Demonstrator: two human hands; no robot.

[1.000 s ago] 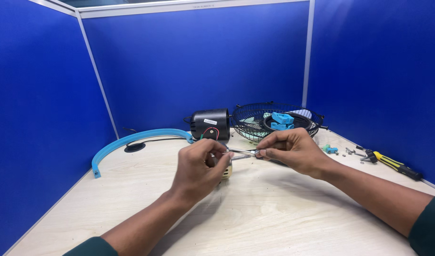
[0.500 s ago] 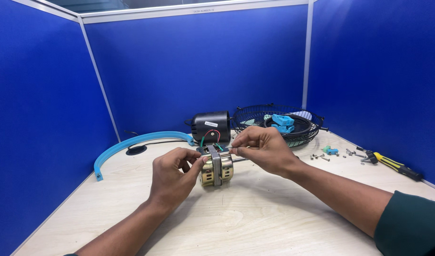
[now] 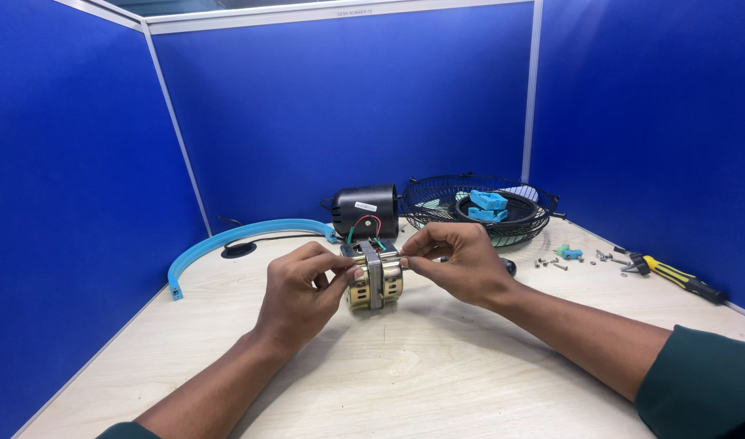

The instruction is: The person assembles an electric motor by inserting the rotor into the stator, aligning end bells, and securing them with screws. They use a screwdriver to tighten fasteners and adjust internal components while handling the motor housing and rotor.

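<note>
motor core (image 3: 374, 280) sits on surface (image 3: 437, 374) at centre, head view. left hand (image 3: 303, 289) pinches its left side to steady it, right hand (image 3: 458, 262) pinches the top edge. black housing (image 3: 364, 213) just behind, wires run to it. fan guard (image 3: 478, 207), screws (image 3: 551, 262), screwdriver (image 3: 673, 276) off to the right.

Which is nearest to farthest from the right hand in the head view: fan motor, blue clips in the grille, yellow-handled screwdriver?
1. Fan motor: pinched by the right hand, centre of the desk.
2. Blue clips: inside the wire fan grille, behind the hand.
3. Yellow-handled screwdriver: far right, by the partition.
</note>
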